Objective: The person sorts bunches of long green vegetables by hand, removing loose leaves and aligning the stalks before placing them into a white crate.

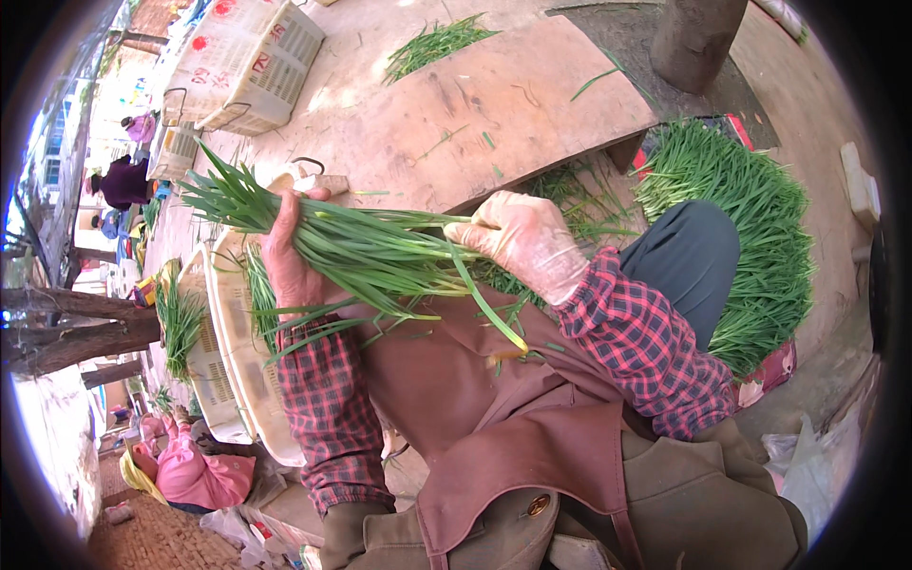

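Note:
My bare left hand (293,255) is closed around the leafy part of a bunch of green chives (380,249), held above my lap. The dark leaf tips point to the far left, and the paler stem ends lie toward my right. My right hand (532,242), in a pale thin glove, has its fingers pinched together at the stem ends. A few loose blades hang below the bunch, one with a yellowed end. Beneath it a brown apron (418,380) covers my lap.
A low wooden board (503,109) stands ahead with scraps on it. At my right lies a big heap of chives (731,237). Pale plastic crates (252,66) are stacked far left; another crate (233,332) is by my left arm. A person in pink (204,465) sits further left.

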`<state>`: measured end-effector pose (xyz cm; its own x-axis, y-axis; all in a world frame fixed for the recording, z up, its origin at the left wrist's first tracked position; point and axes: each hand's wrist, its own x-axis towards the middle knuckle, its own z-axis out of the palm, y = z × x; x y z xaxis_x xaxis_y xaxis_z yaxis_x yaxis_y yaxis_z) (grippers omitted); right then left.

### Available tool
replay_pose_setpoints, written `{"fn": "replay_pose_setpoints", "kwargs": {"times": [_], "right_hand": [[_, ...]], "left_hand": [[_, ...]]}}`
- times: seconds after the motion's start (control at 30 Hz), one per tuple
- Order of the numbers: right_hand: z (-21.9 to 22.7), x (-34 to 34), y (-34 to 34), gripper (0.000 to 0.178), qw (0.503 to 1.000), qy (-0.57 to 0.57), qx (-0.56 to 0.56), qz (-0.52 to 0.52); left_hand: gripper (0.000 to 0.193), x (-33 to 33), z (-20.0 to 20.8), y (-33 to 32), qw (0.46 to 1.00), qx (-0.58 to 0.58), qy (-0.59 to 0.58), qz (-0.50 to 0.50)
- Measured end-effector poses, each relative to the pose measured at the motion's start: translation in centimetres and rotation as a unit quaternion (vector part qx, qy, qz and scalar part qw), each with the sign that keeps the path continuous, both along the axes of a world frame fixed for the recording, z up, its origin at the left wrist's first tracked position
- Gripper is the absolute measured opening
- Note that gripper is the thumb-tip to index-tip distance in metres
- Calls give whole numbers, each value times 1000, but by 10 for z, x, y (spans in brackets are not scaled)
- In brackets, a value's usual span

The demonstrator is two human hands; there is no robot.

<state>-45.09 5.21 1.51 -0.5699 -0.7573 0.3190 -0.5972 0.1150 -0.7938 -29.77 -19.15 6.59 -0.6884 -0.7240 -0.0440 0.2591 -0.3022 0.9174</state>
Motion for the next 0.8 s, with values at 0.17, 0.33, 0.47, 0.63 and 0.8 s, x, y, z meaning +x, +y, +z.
{"fn": "replay_pose_setpoints", "kwargs": {"times": [0.17,0.33,0.47,0.63,0.8], "right_hand": [[9,-2,-18,38,970,-140,197,40],[-27,1,-22,23,984,-86,150,47],[-58,-20,10,24,973,-122,169,-99],[-70,-39,25,30,988,49,102,-107],[-21,-4,-13,28,983,-157,-38,92]], "left_hand": [[21,-8,4,9,999,-38,-26,8],[21,-9,7,11,995,-92,-32,-24],[20,1,7,4,997,-72,-7,19],[21,4,5,1,999,-39,-25,17],[21,-8,-2,11,999,41,10,-33]]}}
